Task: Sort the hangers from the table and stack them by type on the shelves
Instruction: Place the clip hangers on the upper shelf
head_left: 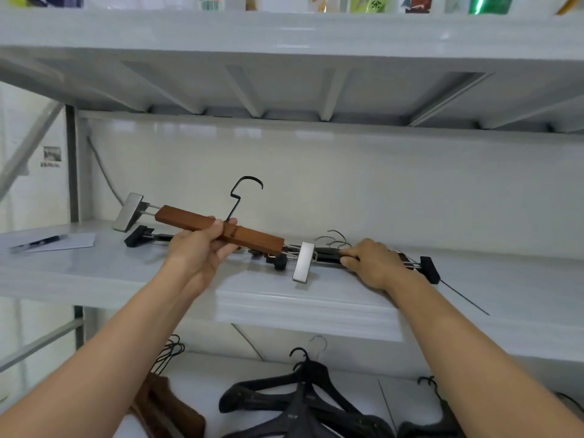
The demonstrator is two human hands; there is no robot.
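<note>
My left hand (202, 248) grips a brown wooden clip hanger (252, 237) at its middle, holding it tilted above the middle shelf (284, 298). It has a black hook and a silver clip at each end. My right hand (373, 263) rests on a stack of black clip hangers (325, 254) lying on that shelf, fingers curled over the bar. A black clip of the stack (429, 268) shows to the right of my right hand. Another black clip hanger (139, 237) lies behind the brown one.
A pen on white paper (57, 241) lies at the shelf's left. On the shelf below lie black suit hangers (300, 396), brown wooden hangers (167, 406) and more black ones (436, 415). Colourful packages line the top shelf (366, 3).
</note>
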